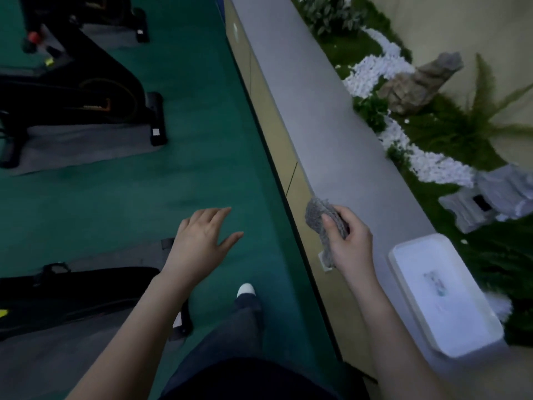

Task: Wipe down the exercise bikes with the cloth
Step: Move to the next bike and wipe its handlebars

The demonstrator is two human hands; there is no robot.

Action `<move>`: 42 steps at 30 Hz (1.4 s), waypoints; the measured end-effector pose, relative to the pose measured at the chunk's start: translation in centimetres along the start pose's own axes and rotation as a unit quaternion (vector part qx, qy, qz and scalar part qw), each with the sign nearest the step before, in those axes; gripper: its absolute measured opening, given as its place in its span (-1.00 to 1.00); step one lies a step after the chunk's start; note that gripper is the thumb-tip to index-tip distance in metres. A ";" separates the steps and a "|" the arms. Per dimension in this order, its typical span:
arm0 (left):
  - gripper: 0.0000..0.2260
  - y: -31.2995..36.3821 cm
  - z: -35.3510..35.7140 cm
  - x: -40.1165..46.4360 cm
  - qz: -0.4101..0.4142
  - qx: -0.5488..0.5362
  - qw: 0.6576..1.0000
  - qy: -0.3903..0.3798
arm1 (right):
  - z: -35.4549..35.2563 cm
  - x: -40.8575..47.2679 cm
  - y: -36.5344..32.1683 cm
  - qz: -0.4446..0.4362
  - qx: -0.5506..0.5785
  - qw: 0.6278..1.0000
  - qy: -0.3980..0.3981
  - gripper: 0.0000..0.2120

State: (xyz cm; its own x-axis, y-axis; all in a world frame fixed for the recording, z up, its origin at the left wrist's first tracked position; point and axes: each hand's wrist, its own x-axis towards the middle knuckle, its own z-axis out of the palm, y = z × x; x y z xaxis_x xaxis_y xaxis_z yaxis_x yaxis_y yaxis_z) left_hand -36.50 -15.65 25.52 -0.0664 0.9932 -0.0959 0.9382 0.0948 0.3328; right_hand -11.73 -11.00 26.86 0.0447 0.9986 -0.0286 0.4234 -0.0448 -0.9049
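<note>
My right hand [350, 243] grasps the grey cloth [324, 226] at centre right, over the ledge [317, 134] edge. My left hand [199, 243] hangs released, fingers spread, mid-frame. Bikes [86, 82] stand upper left.

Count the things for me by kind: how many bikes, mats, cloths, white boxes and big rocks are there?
Bikes: 3, far, middle, near
Mats: 3
Cloth: 1, in the right hand
White box: 1
Big rocks: 2
Total: 10
</note>
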 end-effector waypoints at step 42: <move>-0.37 -17.5 -8.4 31.9 -0.467 -0.041 0.874 0.130 | 35.8 47.9 -19.1 -0.308 -0.029 0.846 -0.435 -0.78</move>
State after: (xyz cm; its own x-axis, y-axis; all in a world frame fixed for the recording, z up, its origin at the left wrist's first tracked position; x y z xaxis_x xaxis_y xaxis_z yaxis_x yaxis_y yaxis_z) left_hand -57.94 14.91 24.56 -0.8745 0.4616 -0.1488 0.4078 0.8660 0.2896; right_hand -50.06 38.75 27.60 -0.8726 0.4746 0.1156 0.1692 0.5156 -0.8399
